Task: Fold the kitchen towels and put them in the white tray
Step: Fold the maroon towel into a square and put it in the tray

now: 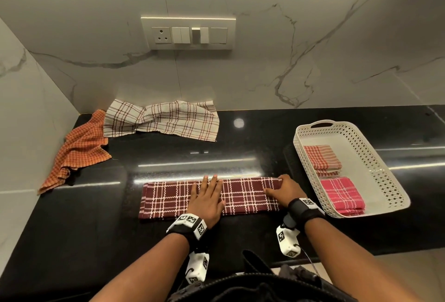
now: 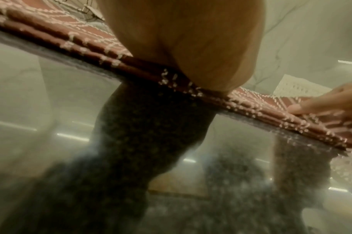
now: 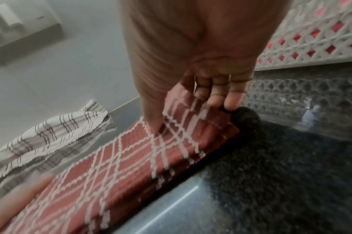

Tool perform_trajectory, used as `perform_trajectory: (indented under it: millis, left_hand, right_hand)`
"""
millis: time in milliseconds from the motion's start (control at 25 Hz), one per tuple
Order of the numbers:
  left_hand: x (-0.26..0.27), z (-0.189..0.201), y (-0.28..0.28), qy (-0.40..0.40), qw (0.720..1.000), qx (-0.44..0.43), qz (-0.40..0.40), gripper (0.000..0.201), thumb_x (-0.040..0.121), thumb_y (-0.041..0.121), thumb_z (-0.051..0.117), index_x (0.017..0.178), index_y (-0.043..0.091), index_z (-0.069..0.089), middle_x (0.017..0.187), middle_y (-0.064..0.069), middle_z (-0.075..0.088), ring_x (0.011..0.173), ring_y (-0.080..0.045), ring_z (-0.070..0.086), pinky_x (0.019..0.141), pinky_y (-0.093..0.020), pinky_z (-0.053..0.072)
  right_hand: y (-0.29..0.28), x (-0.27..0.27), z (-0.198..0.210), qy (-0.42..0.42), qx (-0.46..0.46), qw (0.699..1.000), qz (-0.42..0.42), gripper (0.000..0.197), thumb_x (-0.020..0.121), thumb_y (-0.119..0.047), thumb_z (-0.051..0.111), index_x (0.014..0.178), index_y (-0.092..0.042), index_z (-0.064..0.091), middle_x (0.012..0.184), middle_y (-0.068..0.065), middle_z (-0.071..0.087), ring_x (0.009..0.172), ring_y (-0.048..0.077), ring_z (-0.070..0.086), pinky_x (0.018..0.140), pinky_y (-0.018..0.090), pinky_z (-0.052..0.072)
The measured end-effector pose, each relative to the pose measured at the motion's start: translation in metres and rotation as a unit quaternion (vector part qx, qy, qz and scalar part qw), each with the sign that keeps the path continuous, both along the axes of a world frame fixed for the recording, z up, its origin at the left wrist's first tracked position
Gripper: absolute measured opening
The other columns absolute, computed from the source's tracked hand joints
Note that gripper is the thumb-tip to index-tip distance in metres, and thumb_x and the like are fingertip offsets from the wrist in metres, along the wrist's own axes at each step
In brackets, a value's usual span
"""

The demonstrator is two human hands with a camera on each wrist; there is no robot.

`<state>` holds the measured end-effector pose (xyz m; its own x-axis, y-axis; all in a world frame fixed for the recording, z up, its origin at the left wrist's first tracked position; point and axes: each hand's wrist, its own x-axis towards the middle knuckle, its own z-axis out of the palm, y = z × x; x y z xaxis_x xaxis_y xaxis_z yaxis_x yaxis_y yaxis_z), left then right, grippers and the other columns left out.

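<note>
A maroon plaid towel, folded into a long strip, lies on the black counter in front of me. My left hand lies flat on its middle with straight fingers, pressing it down; the left wrist view shows the palm on the towel's edge. My right hand grips the towel's right end, thumb on top and fingers curled under the end. The white perforated tray stands just right of that hand and holds two folded towels, a red striped one and a pink plaid one.
A crumpled cream plaid towel lies at the back of the counter against the wall. An orange checked towel lies bunched in the left corner. A switch panel sits on the marble wall. The counter's front edge runs close to my wrists.
</note>
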<state>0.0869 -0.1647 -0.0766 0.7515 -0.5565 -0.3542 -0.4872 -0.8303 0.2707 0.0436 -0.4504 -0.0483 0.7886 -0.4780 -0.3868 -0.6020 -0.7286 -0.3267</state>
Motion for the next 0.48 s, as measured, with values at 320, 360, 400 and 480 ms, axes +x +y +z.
perform_trajectory:
  millis: [320,360,400,480]
  left_hand:
    - [-0.003,-0.013,0.005,-0.032,0.999,-0.001,0.002,0.069,0.101,0.057,0.014,0.159,0.03,-0.014,0.164,0.009,-0.026,0.15,-0.02,-0.029,0.119,-0.047,-0.02]
    - [-0.003,-0.013,0.006,-0.032,0.999,-0.002,0.002,0.069,0.101,0.057,0.013,0.159,0.03,-0.014,0.164,0.009,-0.026,0.15,-0.02,-0.028,0.119,-0.046,-0.02]
    - [-0.003,-0.013,0.007,-0.035,0.999,-0.006,0.002,0.07,0.1,0.058,0.012,0.159,0.029,-0.013,0.164,0.009,-0.025,0.151,-0.02,-0.027,0.119,-0.046,-0.02]
    - [-0.002,-0.013,0.007,-0.039,0.999,-0.013,-0.002,0.071,0.099,0.061,0.007,0.159,0.028,-0.011,0.164,0.009,-0.023,0.152,-0.02,-0.025,0.12,-0.045,-0.019]
  right_hand:
    - [0.003,-0.016,-0.023,-0.18,0.305,0.922,-0.156,0.029,0.088,-0.04,0.074,0.092,-0.011,0.074,0.087,0.008,0.078,0.079,0.019,0.074,0.079,0.037,0.059]
    - [0.005,-0.018,-0.027,-0.18,0.279,0.931,-0.153,0.029,0.088,-0.041,0.073,0.089,-0.012,0.075,0.084,0.005,0.077,0.079,0.019,0.073,0.079,0.037,0.058]
    - [0.003,-0.019,-0.033,-0.185,0.245,0.941,-0.141,0.03,0.088,-0.042,0.073,0.085,-0.012,0.074,0.079,0.003,0.076,0.078,0.019,0.073,0.078,0.037,0.057]
    - [-0.005,-0.021,-0.039,-0.194,0.196,0.952,-0.131,0.029,0.091,-0.037,0.071,0.079,-0.01,0.072,0.074,0.003,0.074,0.077,0.022,0.071,0.075,0.038,0.055]
